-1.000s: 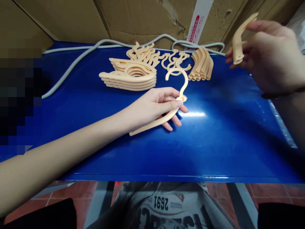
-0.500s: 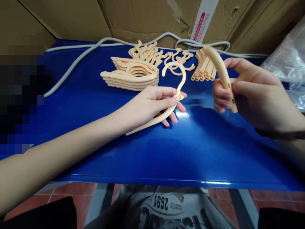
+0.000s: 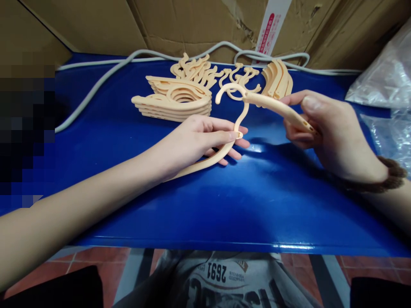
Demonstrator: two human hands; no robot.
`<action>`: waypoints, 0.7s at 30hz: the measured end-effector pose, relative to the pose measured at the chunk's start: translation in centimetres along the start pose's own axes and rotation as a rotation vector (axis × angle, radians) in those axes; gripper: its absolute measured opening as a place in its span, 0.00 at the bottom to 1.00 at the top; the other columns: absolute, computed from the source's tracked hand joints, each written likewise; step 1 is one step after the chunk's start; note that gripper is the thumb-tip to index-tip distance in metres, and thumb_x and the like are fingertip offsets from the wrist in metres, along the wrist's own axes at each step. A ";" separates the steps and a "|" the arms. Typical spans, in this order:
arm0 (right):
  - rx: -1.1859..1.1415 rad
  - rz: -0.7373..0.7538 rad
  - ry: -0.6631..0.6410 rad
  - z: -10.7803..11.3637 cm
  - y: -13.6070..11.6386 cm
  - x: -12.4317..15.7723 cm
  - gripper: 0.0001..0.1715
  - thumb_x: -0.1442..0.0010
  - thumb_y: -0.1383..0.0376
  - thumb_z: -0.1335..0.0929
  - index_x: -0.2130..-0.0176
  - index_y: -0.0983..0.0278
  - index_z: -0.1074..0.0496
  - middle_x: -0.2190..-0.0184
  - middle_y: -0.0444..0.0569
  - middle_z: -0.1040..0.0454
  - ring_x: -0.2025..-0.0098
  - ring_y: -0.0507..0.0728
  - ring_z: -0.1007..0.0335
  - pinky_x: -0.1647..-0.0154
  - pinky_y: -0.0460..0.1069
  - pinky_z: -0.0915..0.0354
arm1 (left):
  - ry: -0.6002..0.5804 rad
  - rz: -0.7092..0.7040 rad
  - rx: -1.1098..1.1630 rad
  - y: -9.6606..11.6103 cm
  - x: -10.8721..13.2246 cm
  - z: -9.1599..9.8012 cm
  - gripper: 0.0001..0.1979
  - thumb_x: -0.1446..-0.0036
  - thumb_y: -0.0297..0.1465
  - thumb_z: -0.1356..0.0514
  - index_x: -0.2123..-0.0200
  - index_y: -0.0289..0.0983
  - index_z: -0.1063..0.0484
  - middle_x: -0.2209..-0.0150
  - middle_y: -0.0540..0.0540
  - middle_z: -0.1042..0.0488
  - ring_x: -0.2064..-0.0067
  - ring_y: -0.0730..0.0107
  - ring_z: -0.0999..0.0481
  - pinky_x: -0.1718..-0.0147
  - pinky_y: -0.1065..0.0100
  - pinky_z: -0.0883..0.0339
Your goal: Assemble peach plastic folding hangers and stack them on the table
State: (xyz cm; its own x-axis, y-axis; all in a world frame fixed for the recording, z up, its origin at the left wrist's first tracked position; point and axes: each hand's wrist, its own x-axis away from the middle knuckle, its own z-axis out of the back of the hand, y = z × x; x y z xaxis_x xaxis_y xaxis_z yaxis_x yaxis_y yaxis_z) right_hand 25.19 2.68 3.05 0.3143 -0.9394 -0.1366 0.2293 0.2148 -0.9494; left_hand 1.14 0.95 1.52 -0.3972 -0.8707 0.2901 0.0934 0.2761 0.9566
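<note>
My left hand (image 3: 212, 139) pinches a cream plastic hanger hook (image 3: 243, 117) at its base, where a curved hanger arm (image 3: 205, 163) joins it and runs down to the left under the palm. Higher and to the right, my right hand (image 3: 324, 128) grips another curved hanger arm (image 3: 276, 106) by its slotted end. The far end of that arm points left and overlaps the hook's curve in the view; whether they touch I cannot tell. Part of the left-hand piece is hidden behind my fingers.
Stacked hanger arms (image 3: 173, 107) lie behind my left hand, with loose hooks (image 3: 240, 77) and more arms (image 3: 278, 79) along the back. A grey cable (image 3: 105, 92) crosses the blue table (image 3: 205, 214) before cardboard (image 3: 192, 25). Clear plastic bags (image 3: 382, 77) sit at right.
My right hand has swung its hanger arm from nearly upright to slanting left, bringing its far end near the hook. My left hand keeps its hold, almost still.
</note>
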 end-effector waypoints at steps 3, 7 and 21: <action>0.097 0.057 -0.042 -0.1 0.0 0.2 0.20 0.28 0.53 0.34 0.58 0.67 0.21 0.79 0.40 0.44 0.78 0.47 0.51 0.79 0.47 0.54 | -0.011 0.015 0.018 0.0 0.0 0.0 0.14 0.35 0.31 0.36 0.48 0.36 0.20 0.52 0.41 0.16 0.61 0.66 0.14 0.65 0.72 0.22; 0.104 0.099 -0.136 -0.2 0.3 0.2 0.12 0.30 0.59 0.32 0.56 0.65 0.23 0.74 0.42 0.34 0.74 0.47 0.42 0.74 0.46 0.46 | -0.011 0.021 0.028 0.2 0.1 -0.1 0.15 0.36 0.30 0.36 0.47 0.35 0.21 0.51 0.41 0.16 0.61 0.66 0.14 0.65 0.72 0.22; 0.168 0.102 -0.176 -0.3 0.5 0.4 0.10 0.33 0.58 0.29 0.58 0.62 0.28 0.72 0.41 0.31 0.73 0.50 0.40 0.73 0.48 0.44 | 0.052 -0.030 -0.023 0.3 0.0 -0.5 0.08 0.35 0.32 0.37 0.64 0.33 0.23 0.72 0.47 0.22 0.78 0.76 0.25 0.84 0.79 0.33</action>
State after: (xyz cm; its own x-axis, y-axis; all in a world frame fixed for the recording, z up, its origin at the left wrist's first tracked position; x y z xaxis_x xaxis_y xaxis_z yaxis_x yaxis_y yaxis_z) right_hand 25.15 2.32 2.42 0.4957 -0.8528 -0.1641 0.3334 0.3613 -0.8708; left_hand 1.58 0.83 1.78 -0.3521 -0.8985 0.2621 0.1038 0.2408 0.9650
